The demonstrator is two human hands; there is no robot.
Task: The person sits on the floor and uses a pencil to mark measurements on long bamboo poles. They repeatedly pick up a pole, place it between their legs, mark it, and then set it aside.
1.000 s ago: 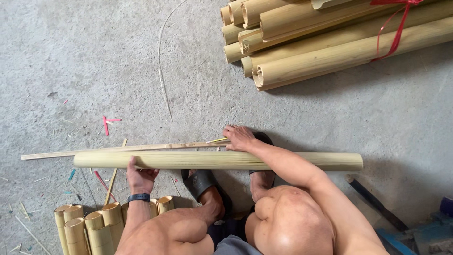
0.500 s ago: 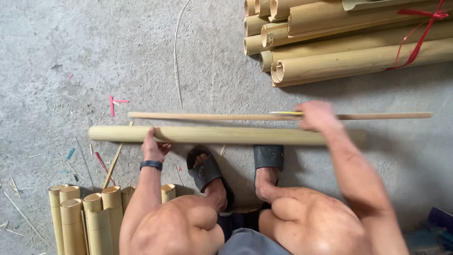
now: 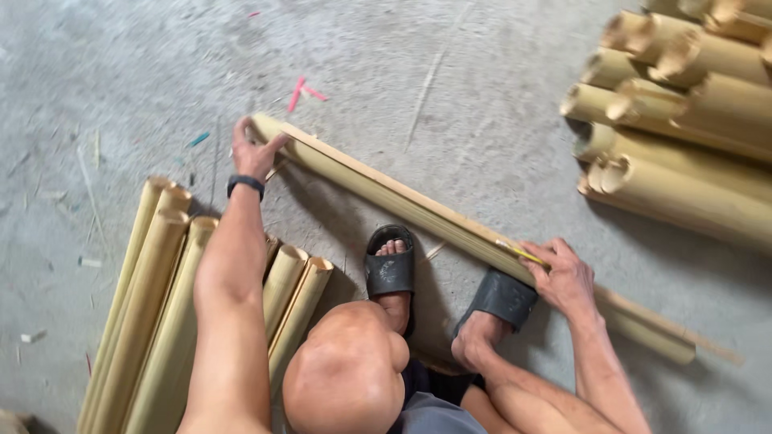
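At lower left lies a stack of pale bamboo poles (image 3: pixel 161 305). The left hand (image 3: pixel 253 153) has its fingers clamped on one end of a long pale bamboo pole (image 3: pixel 402 205) that runs diagonally across the grey concrete floor (image 3: pixel 121 72). Right of centre, the right hand (image 3: pixel 567 277) presses a thin flat wooden strip (image 3: pixel 450 213) against it, fingers together. More bamboo (image 3: pixel 683 120) is piled at upper right.

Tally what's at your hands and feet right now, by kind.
Bamboo pole across the floor, left hand on its end: 1
Thin wooden strip along the pole, under the right hand: 1
Black sandals: 2
Black wristband: 1
Total: 5

Bamboo stacks (image 3: pixel 683 120) flank both sides; floor (image 3: pixel 450 64) ahead open.
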